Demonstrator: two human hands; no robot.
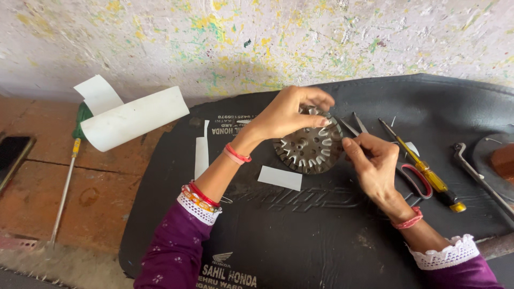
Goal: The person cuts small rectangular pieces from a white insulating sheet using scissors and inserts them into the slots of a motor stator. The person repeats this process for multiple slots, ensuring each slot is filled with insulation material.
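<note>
Left hand (292, 115) curls over the top rim of a round slotted metal core (309, 144), fingertips pinched on its upper edge, holding it tilted up off the black mat (300, 230). Right hand (375, 163) is at the core's right rim, thumb and forefinger closed together as if pressing something thin into a slot; what is pinched is too small to tell. The core sits mid-mat, between both hands, its lower edge resting on or very near the mat. Judged step: lining the core's slots with insulating paper, partway through, since a cut white paper strip (279, 177) lies just below the core and another narrow strip (202, 152) lies left of the forearm. Next move likely calls for a steady hold from the left hand and a fine push along the slot by the right. Just beside the right hand: red-handled scissors (412, 179), a yellow-handled screwdriver (428, 176), and a metal wrench-like bar (479, 176) farther right. Off the mat at left, a rolled white paper sheet (134, 118), a long thin rod (64, 192) with a green handle, and a dark phone (12, 155) on the red floor.
</note>
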